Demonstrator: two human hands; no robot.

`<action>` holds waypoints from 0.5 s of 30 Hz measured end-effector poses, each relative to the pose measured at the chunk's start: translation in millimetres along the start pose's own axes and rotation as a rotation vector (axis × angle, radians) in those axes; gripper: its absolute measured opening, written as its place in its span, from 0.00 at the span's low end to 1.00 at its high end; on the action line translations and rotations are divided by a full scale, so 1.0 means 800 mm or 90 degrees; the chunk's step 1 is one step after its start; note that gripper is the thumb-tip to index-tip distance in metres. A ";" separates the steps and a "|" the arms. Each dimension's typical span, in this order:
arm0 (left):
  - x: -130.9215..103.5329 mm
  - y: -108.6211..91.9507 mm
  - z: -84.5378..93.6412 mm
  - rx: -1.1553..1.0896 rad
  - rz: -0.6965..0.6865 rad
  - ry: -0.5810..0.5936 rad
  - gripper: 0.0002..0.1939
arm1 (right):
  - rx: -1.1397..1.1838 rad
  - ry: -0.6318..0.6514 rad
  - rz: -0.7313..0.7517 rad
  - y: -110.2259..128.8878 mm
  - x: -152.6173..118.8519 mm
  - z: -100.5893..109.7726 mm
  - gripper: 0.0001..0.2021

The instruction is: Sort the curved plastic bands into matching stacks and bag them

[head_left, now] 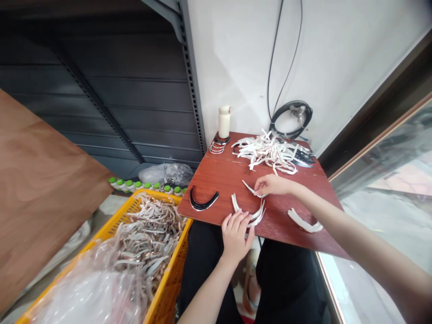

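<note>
My left hand [236,234] rests at the front edge of the red-brown board, its fingers spread on a curved bundle of white strips [258,217]. Just beyond it, my right hand [268,185] pinches a thin pale curved strip [249,187] above the board. A black curved bundle [202,206] lies to the left, and a white curved bundle [303,223] lies to the right under my right forearm. Farther back is a loose heap of white strips [266,150], with dark shiny curved pieces [303,156] beside it.
The board [202,173] stands against a white wall. A cream cylinder [224,122] is at its back left, near a coiled black cable [308,118]. A yellow crate [184,243] full of strips and clear plastic is at the lower left, with green-capped bottles [147,185] behind.
</note>
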State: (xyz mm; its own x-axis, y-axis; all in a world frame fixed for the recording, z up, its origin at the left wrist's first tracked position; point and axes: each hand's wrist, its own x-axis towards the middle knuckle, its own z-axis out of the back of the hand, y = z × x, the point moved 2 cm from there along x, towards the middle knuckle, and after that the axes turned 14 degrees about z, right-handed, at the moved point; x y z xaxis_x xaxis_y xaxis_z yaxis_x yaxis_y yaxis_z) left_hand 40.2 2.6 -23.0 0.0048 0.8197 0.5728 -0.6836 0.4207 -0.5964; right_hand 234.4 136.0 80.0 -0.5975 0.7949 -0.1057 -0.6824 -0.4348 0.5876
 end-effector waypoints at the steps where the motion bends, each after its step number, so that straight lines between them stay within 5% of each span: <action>1: 0.001 0.000 0.000 0.001 -0.001 -0.003 0.13 | -0.034 0.000 0.001 0.001 -0.006 -0.002 0.10; 7: 0.004 -0.003 0.002 0.012 -0.022 -0.025 0.13 | -0.100 -0.056 -0.020 -0.022 -0.060 0.017 0.08; 15: 0.004 0.009 -0.005 0.031 -0.050 -0.015 0.15 | -0.165 -0.160 -0.237 -0.090 -0.203 0.082 0.09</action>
State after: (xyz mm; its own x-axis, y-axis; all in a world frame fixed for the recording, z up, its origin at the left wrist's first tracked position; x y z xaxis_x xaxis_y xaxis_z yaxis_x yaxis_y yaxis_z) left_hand 38.0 9.6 -27.7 0.0435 0.7751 0.6303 -0.7163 0.4640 -0.5212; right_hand 408.2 66.2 107.5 -0.1961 0.9790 -0.0556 -0.9306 -0.1679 0.3251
